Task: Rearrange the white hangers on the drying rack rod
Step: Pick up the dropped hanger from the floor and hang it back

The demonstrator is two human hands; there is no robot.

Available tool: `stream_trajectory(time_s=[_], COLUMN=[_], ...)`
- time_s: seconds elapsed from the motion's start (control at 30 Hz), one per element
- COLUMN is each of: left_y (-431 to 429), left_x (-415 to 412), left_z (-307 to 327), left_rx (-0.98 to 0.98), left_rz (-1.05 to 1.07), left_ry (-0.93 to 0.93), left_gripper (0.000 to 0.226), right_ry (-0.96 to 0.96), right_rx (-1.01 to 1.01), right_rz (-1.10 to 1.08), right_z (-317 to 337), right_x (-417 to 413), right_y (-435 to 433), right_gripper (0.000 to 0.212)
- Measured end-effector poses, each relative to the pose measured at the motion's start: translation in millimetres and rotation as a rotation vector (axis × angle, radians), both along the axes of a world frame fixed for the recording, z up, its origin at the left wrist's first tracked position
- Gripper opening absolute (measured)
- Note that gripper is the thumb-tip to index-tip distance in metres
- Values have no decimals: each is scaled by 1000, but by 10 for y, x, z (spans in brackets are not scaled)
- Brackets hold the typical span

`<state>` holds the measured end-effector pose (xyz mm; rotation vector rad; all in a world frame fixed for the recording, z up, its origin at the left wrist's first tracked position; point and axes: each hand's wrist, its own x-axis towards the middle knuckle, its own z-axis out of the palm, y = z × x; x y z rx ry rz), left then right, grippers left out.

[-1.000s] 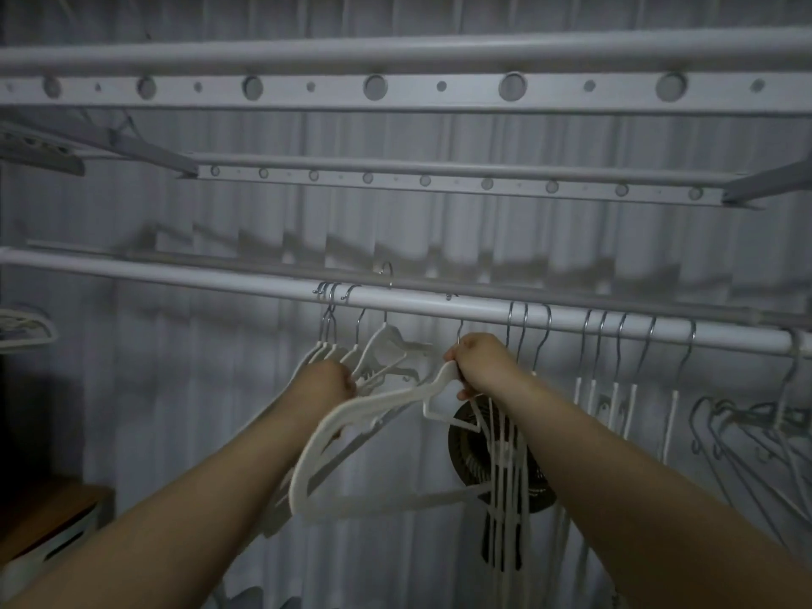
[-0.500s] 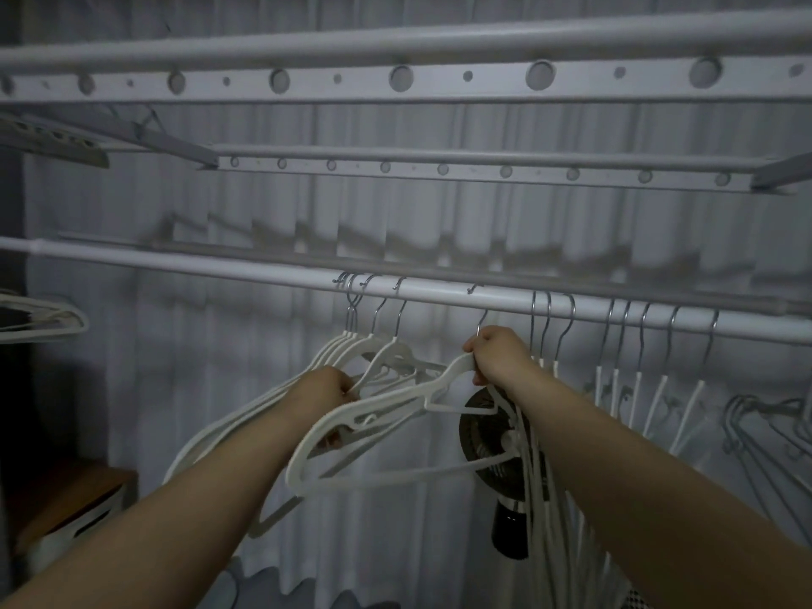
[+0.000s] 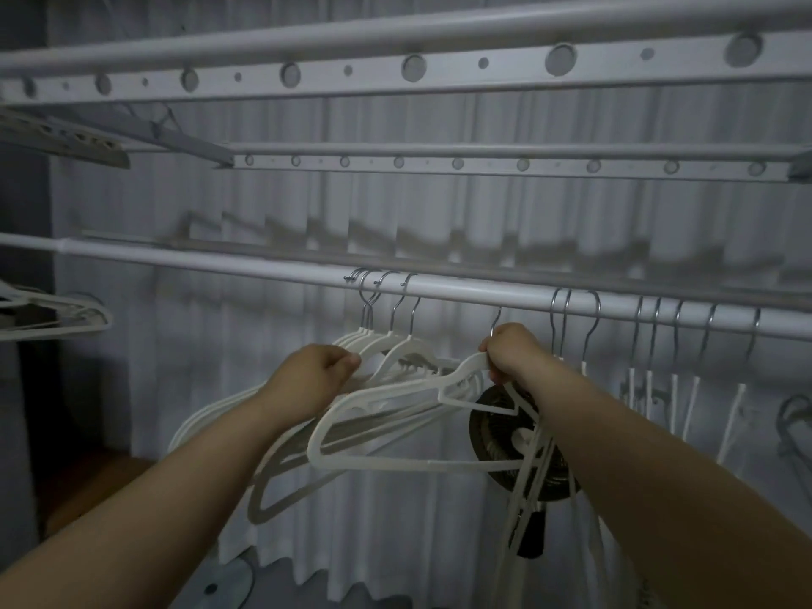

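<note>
Under the rod (image 3: 439, 287), right hand (image 3: 512, 351) grips one hanger (image 3: 417, 465) at its neck; left hand (image 3: 316, 375) curls round the bunch (image 3: 373, 338) beside it.

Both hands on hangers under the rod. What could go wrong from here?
1. The hanger the right hand grips crosses the bunched hangers the left hand holds; they may snag when slid.
2. The edge-on hangers by the right forearm hang before the fan; a bump might swing them into it.
</note>
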<state>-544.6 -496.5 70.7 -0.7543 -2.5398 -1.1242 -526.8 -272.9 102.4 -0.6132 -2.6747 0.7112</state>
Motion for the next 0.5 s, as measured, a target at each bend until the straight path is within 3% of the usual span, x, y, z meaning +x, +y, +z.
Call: stream_trajectory(time_s=[0.13,0.3,0.5], left_y=[-17,8,-31], left_x=[7,174,527], left_z=[33,-51,-282], left_rx=[204,211,159], left_rz=[-5,-23,-29], left_ry=[49,102,85], left_gripper=[25,16,14], right_ry=[-46,-4,-73], right_rx=[-123,-258,-199], right_rz=[74,299,534], right_z=[-61,-210,-264], right_x=[72,292,620], right_y=[11,-46,-249], right_gripper=[33,14,27])
